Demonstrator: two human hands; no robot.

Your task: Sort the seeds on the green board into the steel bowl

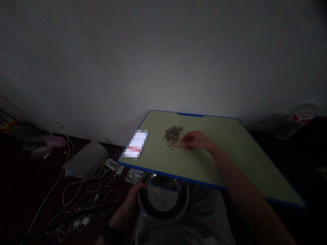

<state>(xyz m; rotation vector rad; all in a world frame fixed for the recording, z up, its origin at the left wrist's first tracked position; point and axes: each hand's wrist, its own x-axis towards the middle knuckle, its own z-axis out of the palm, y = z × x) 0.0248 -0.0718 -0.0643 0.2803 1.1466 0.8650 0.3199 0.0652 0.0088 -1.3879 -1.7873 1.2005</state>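
Observation:
My right hand is over the pale green tabletop, its fingers closed on a thin, see-through pinkish piece that looks like plastic; its exact kind is unclear. That piece touches the near side of a loose pile of small dark bits, like seed shells, with several strays scattered around it. Below the table's front edge, my left hand grips the left rim of a shiny metal bowl above my lap. A few small specks show inside the bowl.
A lit phone lies at the table's left end. The blue table edge runs over the bowl's far rim. Tangled white cables, a grey box-like thing and a pink bag are on the floor at left. A wall rises behind.

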